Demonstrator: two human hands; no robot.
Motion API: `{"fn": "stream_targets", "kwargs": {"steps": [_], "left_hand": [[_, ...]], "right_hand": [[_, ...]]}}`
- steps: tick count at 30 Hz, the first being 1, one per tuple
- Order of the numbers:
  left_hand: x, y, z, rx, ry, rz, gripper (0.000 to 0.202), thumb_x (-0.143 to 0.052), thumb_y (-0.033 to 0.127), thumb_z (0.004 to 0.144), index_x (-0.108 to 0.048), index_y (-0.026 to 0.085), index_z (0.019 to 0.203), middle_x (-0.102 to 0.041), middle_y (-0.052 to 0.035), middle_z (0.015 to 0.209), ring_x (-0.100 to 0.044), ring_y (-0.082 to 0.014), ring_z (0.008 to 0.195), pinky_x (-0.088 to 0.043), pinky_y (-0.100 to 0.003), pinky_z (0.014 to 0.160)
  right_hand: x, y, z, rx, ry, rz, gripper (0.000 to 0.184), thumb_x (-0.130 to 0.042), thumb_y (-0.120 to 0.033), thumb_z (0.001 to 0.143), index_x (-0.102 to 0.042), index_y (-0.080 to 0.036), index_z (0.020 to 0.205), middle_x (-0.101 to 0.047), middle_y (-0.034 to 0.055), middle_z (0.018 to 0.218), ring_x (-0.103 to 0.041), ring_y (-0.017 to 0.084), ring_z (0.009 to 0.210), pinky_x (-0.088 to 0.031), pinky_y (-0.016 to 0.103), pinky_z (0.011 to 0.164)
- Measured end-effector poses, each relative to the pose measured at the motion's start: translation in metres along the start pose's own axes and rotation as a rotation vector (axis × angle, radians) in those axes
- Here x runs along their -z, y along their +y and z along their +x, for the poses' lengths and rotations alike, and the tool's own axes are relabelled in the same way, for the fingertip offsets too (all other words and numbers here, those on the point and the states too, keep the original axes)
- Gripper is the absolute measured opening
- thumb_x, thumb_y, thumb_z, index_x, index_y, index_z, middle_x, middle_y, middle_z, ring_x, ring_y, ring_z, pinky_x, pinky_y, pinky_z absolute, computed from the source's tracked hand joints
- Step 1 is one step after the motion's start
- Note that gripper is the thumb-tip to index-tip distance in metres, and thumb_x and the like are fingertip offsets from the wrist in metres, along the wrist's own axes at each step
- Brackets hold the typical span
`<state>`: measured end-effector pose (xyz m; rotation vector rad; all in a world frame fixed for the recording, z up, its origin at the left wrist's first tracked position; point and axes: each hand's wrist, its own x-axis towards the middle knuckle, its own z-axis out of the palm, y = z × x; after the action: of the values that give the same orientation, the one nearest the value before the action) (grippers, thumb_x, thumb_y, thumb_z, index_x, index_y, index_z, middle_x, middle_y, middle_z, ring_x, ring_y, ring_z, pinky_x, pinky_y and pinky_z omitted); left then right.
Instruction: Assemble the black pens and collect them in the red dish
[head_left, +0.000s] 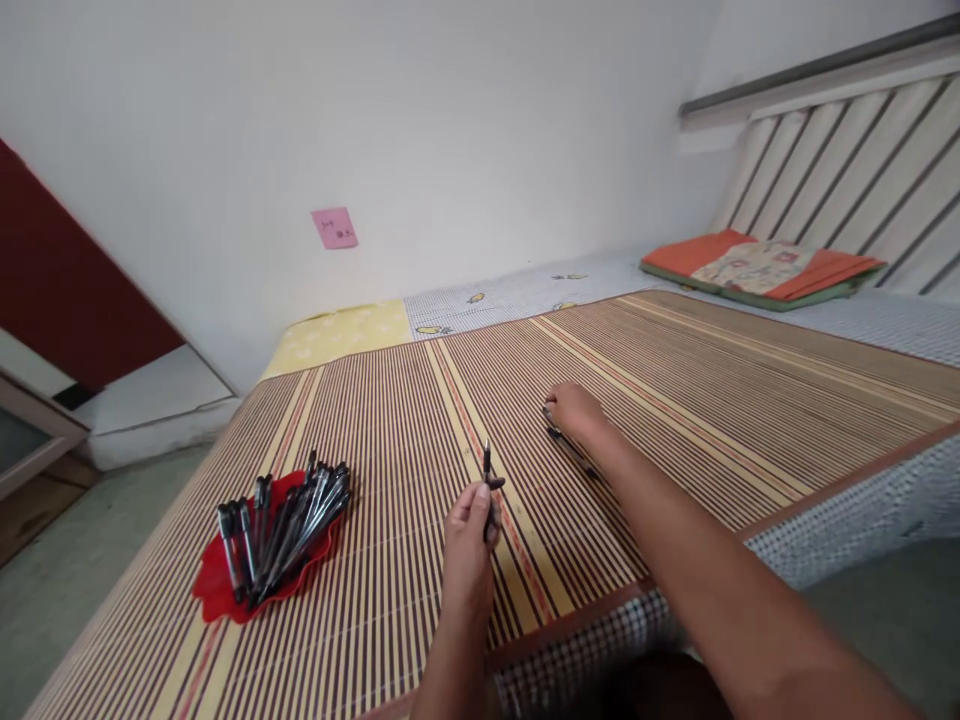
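My left hand (469,520) is closed around a black pen (487,462), held upright with its pointed end up. A short dark piece (497,483), perhaps a pen cap, sticks out sideways by the thumb. Farther right, my right hand (576,410) reaches down to the striped mat, fingers curled at the far end of some black pens (574,452) lying there. It seems to pinch one of them; the fingertips are partly hidden. On the left, a red wavy-edged tray (214,590) holds many black-capped clear pens (296,525).
The striped bamboo mat (375,420) covers a bed against a white wall. A folded orange and green cloth (765,265) lies at the back right, before a white slatted headboard (855,160). A pink note (335,228) is stuck on the wall.
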<state>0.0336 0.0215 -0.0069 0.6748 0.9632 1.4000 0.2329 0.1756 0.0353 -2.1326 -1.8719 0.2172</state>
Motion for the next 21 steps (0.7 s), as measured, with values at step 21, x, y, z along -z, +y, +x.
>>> {"fn": "stream_targets", "kwargs": {"steps": [21], "left_hand": [[0.007, 0.001, 0.001, 0.014, -0.005, 0.037, 0.054, -0.077, 0.062, 0.073, -0.072, 0.012, 0.095, -0.045, 0.0039, 0.061, -0.032, -0.0076, 0.052, -0.021, -0.022, 0.048]], "right_hand": [[-0.039, -0.030, 0.027, -0.011, -0.087, -0.092, 0.035, -0.046, -0.004, 0.089, -0.068, -0.002, 0.116, -0.068, 0.0284, 0.118, -0.068, 0.031, 0.111, -0.050, 0.035, 0.087]]}}
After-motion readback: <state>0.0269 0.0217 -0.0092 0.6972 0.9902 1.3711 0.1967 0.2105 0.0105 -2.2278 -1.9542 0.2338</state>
